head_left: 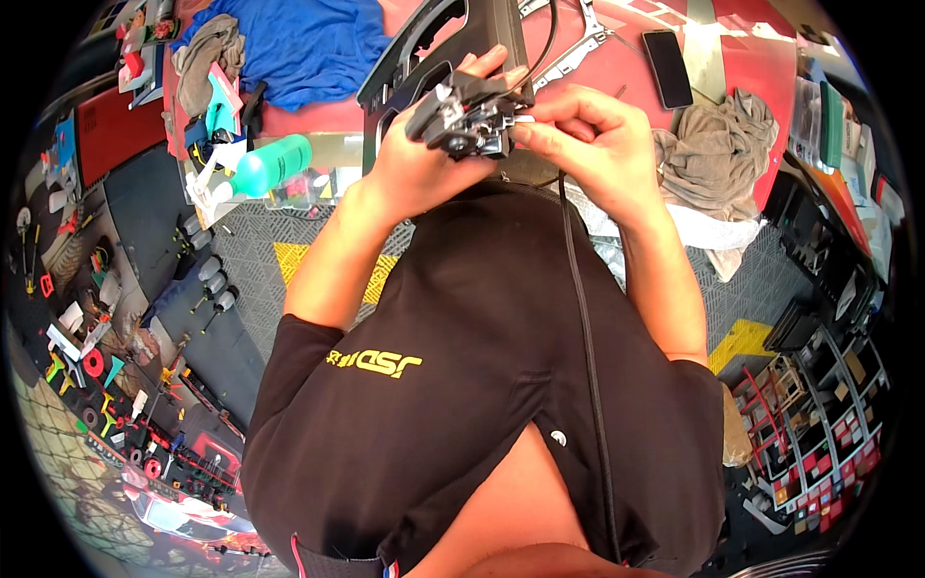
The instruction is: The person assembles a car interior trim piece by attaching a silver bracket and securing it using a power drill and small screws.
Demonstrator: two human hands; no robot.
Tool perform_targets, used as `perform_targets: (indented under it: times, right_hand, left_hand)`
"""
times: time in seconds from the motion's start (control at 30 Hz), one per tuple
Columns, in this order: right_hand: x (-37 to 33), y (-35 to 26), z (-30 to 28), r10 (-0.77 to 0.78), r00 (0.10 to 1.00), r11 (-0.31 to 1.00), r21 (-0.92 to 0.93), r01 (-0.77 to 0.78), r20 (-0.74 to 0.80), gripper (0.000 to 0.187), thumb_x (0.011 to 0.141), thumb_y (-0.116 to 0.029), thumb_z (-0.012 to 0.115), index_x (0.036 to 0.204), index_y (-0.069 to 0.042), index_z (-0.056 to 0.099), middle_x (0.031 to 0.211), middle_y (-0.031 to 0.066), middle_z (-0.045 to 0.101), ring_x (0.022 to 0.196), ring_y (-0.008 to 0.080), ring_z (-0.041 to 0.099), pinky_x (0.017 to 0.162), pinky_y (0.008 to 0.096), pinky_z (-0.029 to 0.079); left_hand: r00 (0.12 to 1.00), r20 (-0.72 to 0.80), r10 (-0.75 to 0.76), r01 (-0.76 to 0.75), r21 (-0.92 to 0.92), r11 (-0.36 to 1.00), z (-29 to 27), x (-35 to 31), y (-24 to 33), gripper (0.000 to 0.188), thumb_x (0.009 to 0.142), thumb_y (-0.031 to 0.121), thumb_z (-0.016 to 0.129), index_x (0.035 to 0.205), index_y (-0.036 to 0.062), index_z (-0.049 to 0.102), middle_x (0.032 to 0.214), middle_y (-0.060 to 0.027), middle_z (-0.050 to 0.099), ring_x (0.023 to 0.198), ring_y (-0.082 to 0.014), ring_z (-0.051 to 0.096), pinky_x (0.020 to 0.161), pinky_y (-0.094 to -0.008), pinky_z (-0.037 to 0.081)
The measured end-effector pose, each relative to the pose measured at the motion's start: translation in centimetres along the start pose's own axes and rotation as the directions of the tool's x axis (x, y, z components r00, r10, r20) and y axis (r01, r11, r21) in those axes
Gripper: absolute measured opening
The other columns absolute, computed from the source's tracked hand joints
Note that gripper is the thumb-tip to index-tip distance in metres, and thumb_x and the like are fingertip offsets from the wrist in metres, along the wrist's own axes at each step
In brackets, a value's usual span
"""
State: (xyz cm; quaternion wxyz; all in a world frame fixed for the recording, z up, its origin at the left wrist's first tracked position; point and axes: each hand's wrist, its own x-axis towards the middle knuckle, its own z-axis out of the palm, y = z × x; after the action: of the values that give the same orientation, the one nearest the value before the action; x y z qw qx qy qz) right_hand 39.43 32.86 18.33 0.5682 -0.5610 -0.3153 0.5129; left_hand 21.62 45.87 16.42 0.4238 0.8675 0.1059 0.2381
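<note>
My left hand [412, 171] is wrapped around a black and silver mechanism [467, 114] that looks like a car door latch, held up in front of my chest. My right hand [609, 152] pinches a small pale rod-like piece [523, 118] at the mechanism's right side, thumb and forefinger together. Whether that piece is joined to the mechanism cannot be made out. A thin black cable [551, 43] rises from near the mechanism. Just beyond my hands, a black plastic door panel [421, 43] lies on the red-covered table [617, 82].
A blue cloth [299, 43] and a green bottle [275, 164] are at the left; a phone [667, 69] and a grey-brown rag [721, 154] lie at the right. A black cord [580, 289] hangs down my shirt. Tools crowd the left side; a compartmented rack [824, 424] stands lower right.
</note>
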Motion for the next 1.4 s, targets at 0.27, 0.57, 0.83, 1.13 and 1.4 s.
perform_targets:
  times: [0.27, 0.57, 0.83, 1.13, 1.4]
  right_hand:
    - [-0.8, 1.6, -1.8, 0.189, 0.976, 0.942, 0.300, -0.150, -0.107, 0.025, 0.096, -0.011, 0.069, 0.115, 0.004, 0.067, 0.102, 0.0031, 0.070, 0.086, 0.0050, 0.062, 0.071, 0.0218, 0.049]
    - [-1.5, 7.2, -5.4, 0.287, 0.885, 0.720, 0.692, 0.053, -0.366, 0.040, 0.103, -0.004, 0.055, 0.142, 0.005, 0.050, 0.134, 0.0188, 0.062, 0.109, 0.0176, 0.065, 0.101, 0.0337, 0.055]
    - [-3.6, 2.9, -4.5, 0.153, 0.987, 0.506, 0.862, -0.031, -0.055, 0.034, 0.106, -0.030, 0.058, 0.130, -0.006, 0.057, 0.094, -0.0022, 0.062, 0.073, 0.0033, 0.048, 0.063, 0.0188, 0.040]
    - [-3.5, -0.8, -2.8, 0.072, 0.997, 0.557, 0.830, -0.031, -0.010, 0.033, 0.105, -0.020, 0.060, 0.132, -0.001, 0.059, 0.092, -0.0012, 0.062, 0.076, 0.0083, 0.049, 0.070, 0.0260, 0.044]
    - [-3.5, -0.5, -3.4, 0.017, 1.000, 0.754, 0.657, -0.002, -0.016, 0.021, 0.099, -0.012, 0.066, 0.118, -0.002, 0.066, 0.097, 0.0051, 0.071, 0.079, 0.0084, 0.060, 0.069, 0.0261, 0.046]
  left_hand:
    - [0.997, 0.056, -0.061, 0.064, -0.048, 0.997, 0.2, 0.2, 0.4, 0.050, 0.074, -0.007, 0.072, 0.123, 0.0003, 0.065, 0.139, -0.0192, 0.063, 0.137, -0.0405, 0.053, 0.116, -0.0500, 0.039]
    - [0.987, 0.081, -0.139, 0.136, 0.040, 0.990, 1.3, 0.4, 0.4, 0.048, 0.074, -0.004, 0.074, 0.121, 0.0007, 0.067, 0.131, -0.0138, 0.069, 0.132, -0.0321, 0.059, 0.103, -0.0407, 0.050]
    - [0.985, 0.072, -0.159, 0.156, 0.039, 0.987, 2.7, 0.2, -0.4, 0.055, 0.076, -0.006, 0.074, 0.130, 0.0030, 0.066, 0.137, -0.0111, 0.066, 0.109, -0.0148, 0.066, 0.076, -0.0260, 0.055]
    - [0.979, 0.117, -0.165, 0.167, -0.002, 0.986, 3.1, 1.1, 0.7, 0.057, 0.067, -0.004, 0.075, 0.121, 0.0080, 0.065, 0.089, -0.0071, 0.062, 0.067, -0.0183, 0.061, 0.061, -0.0334, 0.052]
    - [0.989, 0.091, -0.119, 0.119, -0.003, 0.993, 3.2, 1.3, 0.6, 0.053, 0.067, -0.003, 0.076, 0.118, 0.0043, 0.063, 0.093, -0.0095, 0.064, 0.071, -0.0219, 0.066, 0.067, -0.0351, 0.055]
